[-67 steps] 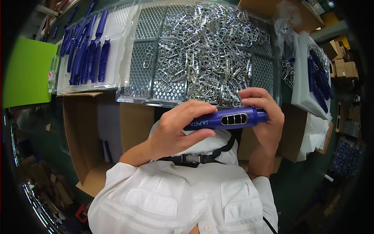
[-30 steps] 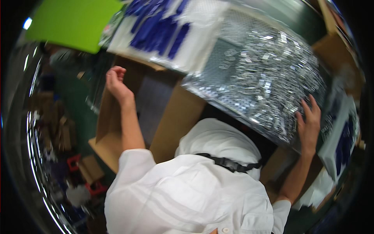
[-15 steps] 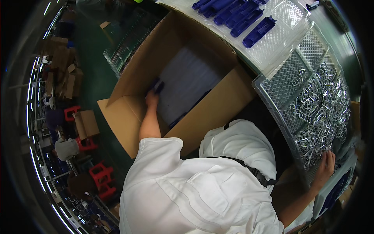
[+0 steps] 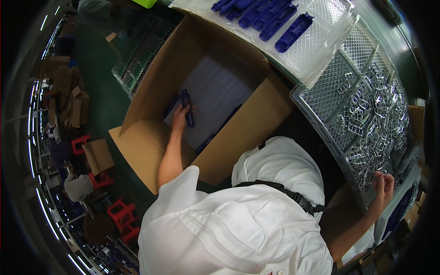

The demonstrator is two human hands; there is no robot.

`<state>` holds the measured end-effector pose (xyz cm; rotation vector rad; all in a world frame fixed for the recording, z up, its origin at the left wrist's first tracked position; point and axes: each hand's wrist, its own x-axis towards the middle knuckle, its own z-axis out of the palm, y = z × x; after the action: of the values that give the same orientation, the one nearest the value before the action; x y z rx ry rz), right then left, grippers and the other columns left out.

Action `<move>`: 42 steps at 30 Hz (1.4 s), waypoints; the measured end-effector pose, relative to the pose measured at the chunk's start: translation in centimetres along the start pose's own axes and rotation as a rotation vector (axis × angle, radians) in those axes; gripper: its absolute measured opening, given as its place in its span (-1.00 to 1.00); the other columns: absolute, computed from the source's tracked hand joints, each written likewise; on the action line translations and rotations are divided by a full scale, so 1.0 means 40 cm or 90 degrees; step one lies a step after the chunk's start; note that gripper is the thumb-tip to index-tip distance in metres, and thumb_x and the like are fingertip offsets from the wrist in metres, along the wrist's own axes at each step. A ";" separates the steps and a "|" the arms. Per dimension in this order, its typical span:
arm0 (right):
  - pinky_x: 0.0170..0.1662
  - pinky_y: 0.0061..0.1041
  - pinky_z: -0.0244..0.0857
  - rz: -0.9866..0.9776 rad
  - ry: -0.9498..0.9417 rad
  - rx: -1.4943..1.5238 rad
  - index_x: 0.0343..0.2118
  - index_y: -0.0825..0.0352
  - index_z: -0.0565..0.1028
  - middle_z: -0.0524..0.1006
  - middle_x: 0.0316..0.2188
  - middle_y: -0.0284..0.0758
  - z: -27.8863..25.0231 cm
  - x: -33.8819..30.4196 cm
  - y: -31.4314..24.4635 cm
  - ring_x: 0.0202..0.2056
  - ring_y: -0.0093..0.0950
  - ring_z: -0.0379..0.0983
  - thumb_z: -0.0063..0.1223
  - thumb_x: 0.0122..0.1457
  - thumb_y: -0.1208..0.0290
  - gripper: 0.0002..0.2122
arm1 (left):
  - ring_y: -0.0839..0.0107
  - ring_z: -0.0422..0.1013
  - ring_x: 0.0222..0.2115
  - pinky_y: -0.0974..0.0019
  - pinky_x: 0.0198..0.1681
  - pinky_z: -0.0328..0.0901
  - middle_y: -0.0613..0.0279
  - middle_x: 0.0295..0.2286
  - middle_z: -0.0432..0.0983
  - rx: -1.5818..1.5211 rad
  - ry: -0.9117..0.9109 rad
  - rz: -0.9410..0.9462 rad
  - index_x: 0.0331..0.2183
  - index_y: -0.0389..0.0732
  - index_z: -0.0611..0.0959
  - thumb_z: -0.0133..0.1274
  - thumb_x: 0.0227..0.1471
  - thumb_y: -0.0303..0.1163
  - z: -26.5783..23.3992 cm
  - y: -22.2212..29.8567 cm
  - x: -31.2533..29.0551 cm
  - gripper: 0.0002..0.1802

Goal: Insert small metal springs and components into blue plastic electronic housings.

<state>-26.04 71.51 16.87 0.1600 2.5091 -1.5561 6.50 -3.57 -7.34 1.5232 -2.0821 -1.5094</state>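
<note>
Inside an open cardboard box [image 4: 254, 130], my left hand [image 4: 179, 118] grips a long, narrow blue plastic piece [image 4: 186, 101] and holds it tilted above a pale, translucent sheet [image 4: 213, 91]. More blue pieces lie along the box's sides, partly in shadow. Far to the right, my right hand [image 4: 383, 189] is at the near edge of a clear ribbed plastic tray [image 4: 323, 107] heaped with shiny bent-wire metal clips [image 4: 373, 121]. Its thumb and fingers are pinched together; a small shiny bit shows at the tips, too small to name.
Several blue plastic housings [image 4: 294, 32] lie on a clear textured tray [image 4: 298, 57] beyond the box. A wire-like rack [image 4: 126, 78] stands left of the box. Red stools [image 4: 123, 214] and cartons [image 4: 99, 156] are on the green floor farther left.
My left hand has lifted the blue piece from the box's left side, and it now stands out clearly. My right hand has risen slightly from the clips, fingers pinched. The whole view has shifted slightly.
</note>
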 end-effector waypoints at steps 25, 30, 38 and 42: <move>-0.16 -0.64 0.46 -0.070 0.008 0.260 -0.09 0.46 0.61 0.59 -0.22 -0.40 0.088 -0.111 -0.097 -0.26 -0.61 0.59 0.15 0.31 0.62 -0.85 | 0.54 0.43 -0.53 0.50 -0.54 0.35 0.20 -0.28 0.48 -0.267 -1.040 -0.020 0.28 -0.29 0.33 0.31 0.17 -0.01 0.708 0.898 -0.737 -0.14; -0.29 -0.64 0.34 -0.318 0.188 -0.098 -0.25 0.38 0.64 0.59 -0.32 -0.37 0.071 -0.132 -0.144 -0.37 -0.64 0.48 0.29 0.16 0.60 -0.89 | 0.47 0.46 -0.48 0.44 -0.38 0.37 0.17 -0.31 0.51 -0.195 -1.078 0.012 0.31 -0.21 0.30 0.20 0.28 -0.11 0.789 0.898 -0.807 -0.26; -0.29 -0.68 0.27 -0.286 0.103 0.036 -0.24 0.46 0.63 0.56 -0.30 -0.36 0.046 -0.190 -0.214 -0.31 -0.64 0.44 0.23 0.15 0.75 -0.86 | 0.49 0.48 -0.33 0.40 -0.23 0.41 0.19 -0.20 0.47 -0.163 -1.015 0.147 0.31 -0.26 0.32 -0.12 0.35 -0.47 0.802 0.875 -0.848 -0.47; -0.22 -0.66 0.33 -0.288 0.092 0.043 -0.21 0.47 0.64 0.58 -0.28 -0.34 0.054 -0.193 -0.243 -0.29 -0.59 0.49 0.19 0.15 0.78 -0.83 | 0.50 0.49 -0.33 0.36 -0.19 0.44 0.21 -0.19 0.47 -0.154 -1.008 0.134 0.25 -0.29 0.36 -0.13 0.33 -0.53 0.809 0.890 -0.852 -0.52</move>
<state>-20.12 65.28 26.07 -0.3209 2.7419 -1.8476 -19.80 42.42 18.57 -0.3233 -2.1438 -3.1560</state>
